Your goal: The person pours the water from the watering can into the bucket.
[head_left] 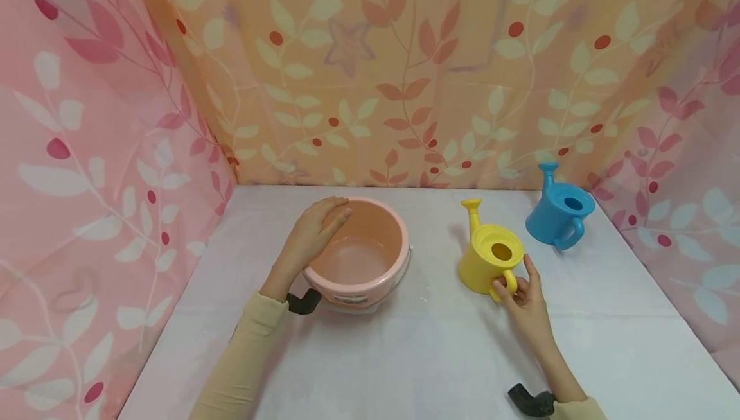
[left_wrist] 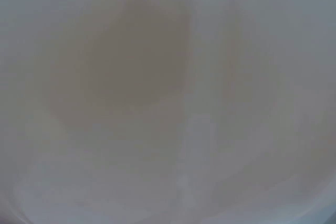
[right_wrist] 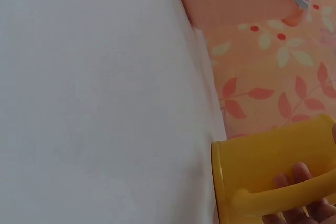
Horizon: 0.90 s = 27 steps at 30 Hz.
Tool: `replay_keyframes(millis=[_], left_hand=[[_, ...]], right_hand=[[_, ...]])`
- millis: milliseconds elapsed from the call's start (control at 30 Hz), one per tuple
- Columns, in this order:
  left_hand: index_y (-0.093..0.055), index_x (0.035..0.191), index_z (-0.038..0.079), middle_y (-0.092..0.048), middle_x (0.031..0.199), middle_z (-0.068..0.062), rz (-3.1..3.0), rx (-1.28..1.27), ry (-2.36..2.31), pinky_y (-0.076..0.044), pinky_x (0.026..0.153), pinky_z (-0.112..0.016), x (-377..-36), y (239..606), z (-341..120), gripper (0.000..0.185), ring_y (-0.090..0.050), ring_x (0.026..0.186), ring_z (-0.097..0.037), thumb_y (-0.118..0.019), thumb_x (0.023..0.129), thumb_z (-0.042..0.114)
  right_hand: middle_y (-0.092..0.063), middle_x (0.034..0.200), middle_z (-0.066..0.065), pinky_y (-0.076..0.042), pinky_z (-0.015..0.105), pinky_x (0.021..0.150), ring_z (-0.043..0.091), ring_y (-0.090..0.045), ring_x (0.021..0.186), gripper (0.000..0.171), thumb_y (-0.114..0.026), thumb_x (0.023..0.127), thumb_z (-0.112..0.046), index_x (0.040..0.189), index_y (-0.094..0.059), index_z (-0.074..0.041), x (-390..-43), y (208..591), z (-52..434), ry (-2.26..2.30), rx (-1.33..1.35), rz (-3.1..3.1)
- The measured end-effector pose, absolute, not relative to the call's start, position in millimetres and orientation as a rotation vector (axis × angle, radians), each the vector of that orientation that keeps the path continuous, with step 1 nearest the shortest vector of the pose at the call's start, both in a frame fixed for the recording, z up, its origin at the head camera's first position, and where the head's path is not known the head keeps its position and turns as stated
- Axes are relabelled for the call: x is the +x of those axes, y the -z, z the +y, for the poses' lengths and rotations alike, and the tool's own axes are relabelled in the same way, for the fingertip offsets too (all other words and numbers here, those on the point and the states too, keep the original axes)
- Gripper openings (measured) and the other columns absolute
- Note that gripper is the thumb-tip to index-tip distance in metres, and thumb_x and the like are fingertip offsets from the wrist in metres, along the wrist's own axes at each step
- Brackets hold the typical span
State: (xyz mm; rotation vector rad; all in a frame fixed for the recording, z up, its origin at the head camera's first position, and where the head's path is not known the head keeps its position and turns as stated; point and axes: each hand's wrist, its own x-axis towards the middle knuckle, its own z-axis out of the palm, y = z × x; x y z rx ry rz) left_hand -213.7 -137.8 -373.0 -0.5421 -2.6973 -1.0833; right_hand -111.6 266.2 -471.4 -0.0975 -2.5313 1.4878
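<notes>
A pink bucket with a wire handle stands on the white table. My left hand rests at its left rim, fingers nearly straight and the thumb over the opening. The left wrist view is filled by a blurred pale surface and shows no fingers. To the right, a yellow watering can stands with its spout pointing away. My right hand holds its handle, with fingers curled through the loop. In the right wrist view, fingertips show between the handle and the body of the can.
A blue watering can stands at the back right of the table, beyond the yellow one. Flowered cloth hangs at the back and on both sides of the table. Each wrist wears a dark strap piece.
</notes>
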Motion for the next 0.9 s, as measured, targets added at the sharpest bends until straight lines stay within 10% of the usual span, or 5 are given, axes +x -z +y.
replay_keyframes(millis=[667,900], left_hand=[[-0.053,0.131,0.019,-0.047,0.139,-0.005,-2.698,-0.532,1.087,-0.028,0.110,-0.044,-213.5,373.0,-138.2,0.057,-0.037,0.133,-0.023,-0.039,0.092,0.059],[-0.053,0.131,0.019,-0.048,0.138,-0.007,-2.692,-0.537,1.093,-0.028,0.110,-0.045,-214.3,373.5,-137.4,0.057,-0.037,0.133,-0.024,-0.039,0.092,0.058]], right_hand=[[-0.060,0.088,0.022,-0.049,0.012,0.064,0.023,-0.057,0.069,0.077,-0.060,0.091,-0.025,0.148,-0.010,-0.027,-125.5,480.2,246.8,-1.641,-0.222,-2.269],[-0.048,0.105,-0.008,-0.044,0.009,0.054,0.007,-0.047,0.054,0.078,-0.069,0.085,-0.021,0.146,-0.023,-0.030,-130.8,482.6,243.8,-1.665,-0.279,-2.109]])
